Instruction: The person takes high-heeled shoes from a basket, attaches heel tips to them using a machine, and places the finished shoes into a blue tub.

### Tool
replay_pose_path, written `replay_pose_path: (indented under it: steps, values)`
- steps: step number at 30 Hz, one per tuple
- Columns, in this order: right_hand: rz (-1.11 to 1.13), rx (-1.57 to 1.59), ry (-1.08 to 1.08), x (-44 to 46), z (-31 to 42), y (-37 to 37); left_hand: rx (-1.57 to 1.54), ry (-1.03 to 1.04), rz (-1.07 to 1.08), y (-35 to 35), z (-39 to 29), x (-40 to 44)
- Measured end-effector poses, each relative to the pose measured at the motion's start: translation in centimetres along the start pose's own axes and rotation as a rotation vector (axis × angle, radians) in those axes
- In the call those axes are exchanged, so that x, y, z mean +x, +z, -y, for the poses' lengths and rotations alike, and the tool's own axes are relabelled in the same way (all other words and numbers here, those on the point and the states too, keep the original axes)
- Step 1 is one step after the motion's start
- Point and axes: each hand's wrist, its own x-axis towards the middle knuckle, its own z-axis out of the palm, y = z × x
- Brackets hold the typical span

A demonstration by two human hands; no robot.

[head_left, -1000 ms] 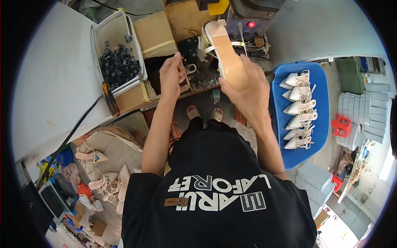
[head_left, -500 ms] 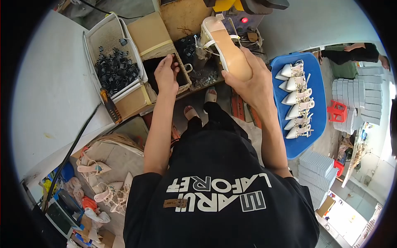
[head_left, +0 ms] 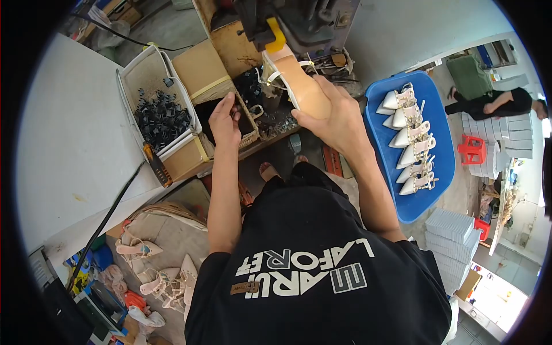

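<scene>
My right hand (head_left: 339, 115) grips a strappy shoe (head_left: 302, 83) with a tan insole and white straps. Its far end lies under the yellow part (head_left: 276, 35) of a dark machine (head_left: 310, 23); whether they touch I cannot tell. Over an open cardboard box (head_left: 248, 123) with a dark inside, my left hand (head_left: 226, 121) is held with its fingers curled and thumb near the index finger. Anything between those fingertips is too small to make out. Left of that hand, a white tray (head_left: 192, 123) holds many small black pieces (head_left: 164, 121).
A blue tub (head_left: 440, 172) with several white pointed shoes (head_left: 411, 144) stands at right. An orange-black tool (head_left: 156, 164) lies by the white tray. More shoes (head_left: 167, 284) lie at lower left. Another person (head_left: 506, 103), red stools (head_left: 472, 150) and stacked boxes (head_left: 454, 230) are farther right.
The shoe's far end has come under the machine's yellow part, which shows lower in view. My left hand stays curled by the cardboard box. The other person at right shows more fully.
</scene>
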Motion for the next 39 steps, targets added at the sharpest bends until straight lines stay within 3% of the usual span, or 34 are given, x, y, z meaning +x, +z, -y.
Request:
replay_pose_path:
  steps: [10,14,15,18,19,21,24,26,39]
  values:
    - [0.009,0.029,0.006,-0.2,-1.3,-0.2,0.000,0.015,0.095,-0.7,0.3,0.8]
    - [0.109,0.061,0.080,-0.3,-1.3,-0.5,0.182,0.024,-0.036,-0.9,0.5,0.6]
    - [0.083,0.082,0.083,-0.4,-1.6,-0.3,0.227,0.057,0.045,-2.4,0.8,1.5]
    - [0.070,0.081,0.130,-0.7,-1.5,-0.5,0.262,0.043,0.023,-0.2,-0.2,0.0]
    - [0.054,0.102,0.115,-0.7,-1.8,-0.2,0.198,-0.007,0.234,-3.0,0.1,2.7]
    - [0.069,0.135,0.089,-0.6,-2.1,-0.1,0.186,0.006,0.095,-2.1,0.0,2.0]
    - [0.054,0.187,0.027,-0.4,-2.7,0.5,0.147,0.026,0.127,-0.9,0.2,0.9]
    - [0.062,0.204,0.005,-0.4,-2.7,0.5,0.287,0.085,-0.020,0.5,0.0,-0.6]
    - [0.084,0.166,0.001,-1.1,-2.8,0.7,0.233,0.043,0.093,-0.6,-0.2,0.3]
